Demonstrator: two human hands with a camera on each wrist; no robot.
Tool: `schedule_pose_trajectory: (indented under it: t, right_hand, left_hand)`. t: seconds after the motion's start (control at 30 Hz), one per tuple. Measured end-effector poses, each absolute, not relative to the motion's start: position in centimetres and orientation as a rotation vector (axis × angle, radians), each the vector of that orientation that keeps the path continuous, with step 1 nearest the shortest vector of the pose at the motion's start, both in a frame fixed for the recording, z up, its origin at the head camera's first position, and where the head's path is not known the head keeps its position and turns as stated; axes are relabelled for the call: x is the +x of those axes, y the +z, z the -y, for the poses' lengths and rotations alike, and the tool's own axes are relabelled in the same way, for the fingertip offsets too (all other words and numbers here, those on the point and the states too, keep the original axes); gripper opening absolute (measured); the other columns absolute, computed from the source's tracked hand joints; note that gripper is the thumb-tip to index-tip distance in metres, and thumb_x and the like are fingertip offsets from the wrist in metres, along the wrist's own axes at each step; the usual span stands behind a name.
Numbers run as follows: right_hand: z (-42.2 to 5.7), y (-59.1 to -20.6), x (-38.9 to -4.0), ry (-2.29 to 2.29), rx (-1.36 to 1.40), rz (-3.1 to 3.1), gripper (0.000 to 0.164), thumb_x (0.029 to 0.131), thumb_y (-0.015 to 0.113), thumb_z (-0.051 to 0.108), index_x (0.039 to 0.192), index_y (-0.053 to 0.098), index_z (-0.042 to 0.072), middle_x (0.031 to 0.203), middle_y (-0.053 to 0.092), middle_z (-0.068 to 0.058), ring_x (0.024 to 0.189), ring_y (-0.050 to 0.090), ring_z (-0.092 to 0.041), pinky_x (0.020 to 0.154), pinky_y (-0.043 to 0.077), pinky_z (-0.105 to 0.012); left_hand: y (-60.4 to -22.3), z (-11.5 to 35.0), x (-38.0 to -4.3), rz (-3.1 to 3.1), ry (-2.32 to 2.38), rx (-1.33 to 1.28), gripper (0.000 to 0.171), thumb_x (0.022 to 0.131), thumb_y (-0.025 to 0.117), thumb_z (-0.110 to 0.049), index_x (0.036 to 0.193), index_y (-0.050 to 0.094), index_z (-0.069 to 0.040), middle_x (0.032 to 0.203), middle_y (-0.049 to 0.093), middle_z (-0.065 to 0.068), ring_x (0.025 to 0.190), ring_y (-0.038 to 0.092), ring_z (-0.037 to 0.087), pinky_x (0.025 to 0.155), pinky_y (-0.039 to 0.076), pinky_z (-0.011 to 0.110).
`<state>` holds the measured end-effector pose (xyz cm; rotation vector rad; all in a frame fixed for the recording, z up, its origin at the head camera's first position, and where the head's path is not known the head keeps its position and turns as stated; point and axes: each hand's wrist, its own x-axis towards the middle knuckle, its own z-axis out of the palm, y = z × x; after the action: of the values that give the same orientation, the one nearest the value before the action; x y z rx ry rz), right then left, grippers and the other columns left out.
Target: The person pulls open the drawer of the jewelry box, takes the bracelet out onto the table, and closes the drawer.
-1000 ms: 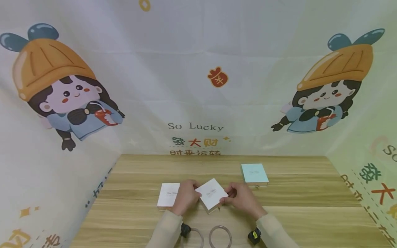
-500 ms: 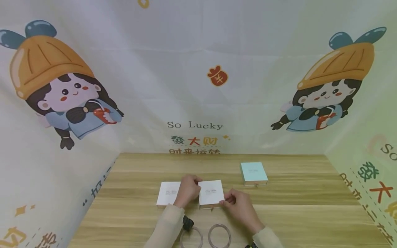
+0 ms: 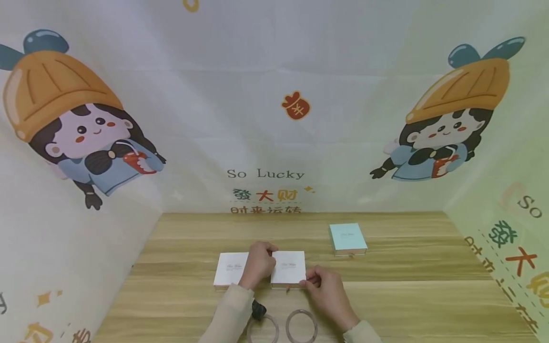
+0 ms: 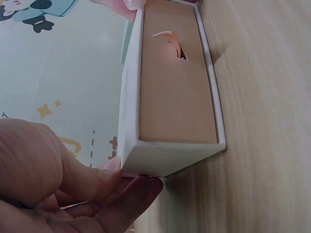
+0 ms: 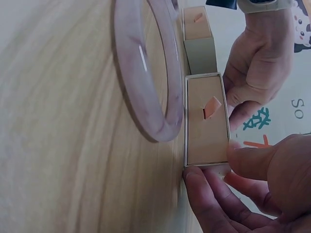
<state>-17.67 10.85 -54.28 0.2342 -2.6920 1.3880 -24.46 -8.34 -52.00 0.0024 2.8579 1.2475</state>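
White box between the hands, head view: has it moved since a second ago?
Yes. The white box has turned clockwise: it sat askew to the table's back edge; now its front runs roughly parallel to it.

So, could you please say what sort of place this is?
Probably a staged tabletop booth: a cartoon-printed backdrop behind and beside a wood-grain table, which bears a mint box.

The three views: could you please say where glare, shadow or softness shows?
Right wrist view: a glint on the nearer bangle; left wrist view: shadow on the wood-grain tabletop beside the white box; head view: that box's lettering too soft to read.
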Motion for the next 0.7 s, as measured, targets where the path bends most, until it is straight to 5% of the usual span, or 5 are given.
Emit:
schedule_pose_trajectory:
  t: [0.53, 0.7]
  right_hand:
    - [-11.3, -54.4, -17.7, 1.396, 0.278, 2.734, 0.012, 0.087, 0.080, 0.013, 0.090, 0.069, 0.008, 0.079, 0.066, 0.002, 0.069, 0.057, -0.003, 0.064, 0.050, -0.017]
    - [-12.1, -54.1, -18.0, 1.271, 0.294, 2.770, 0.018, 0.089, 0.079, 0.024, 0.099, 0.072, 0.011, 0.091, 0.070, 0.002, 0.082, 0.063, -0.008, 0.074, 0.054, -0.024]
  left_hand:
    - [-51.9, 8.2, -24.0, -2.901, 1.155, 0.031, 0.042, 0.072, 0.055, 0.013, 0.110, 0.073, 0.008, 0.103, 0.072, 0.019, 0.087, 0.061, 0.024, 0.080, 0.057, 0.040]
    - [-51.5, 8.0, -24.2, -2.899, 1.148, 0.055, 0.046, 0.071, 0.056, 0.011, 0.114, 0.071, 0.007, 0.111, 0.071, 0.021, 0.095, 0.064, 0.029, 0.087, 0.057, 0.046]
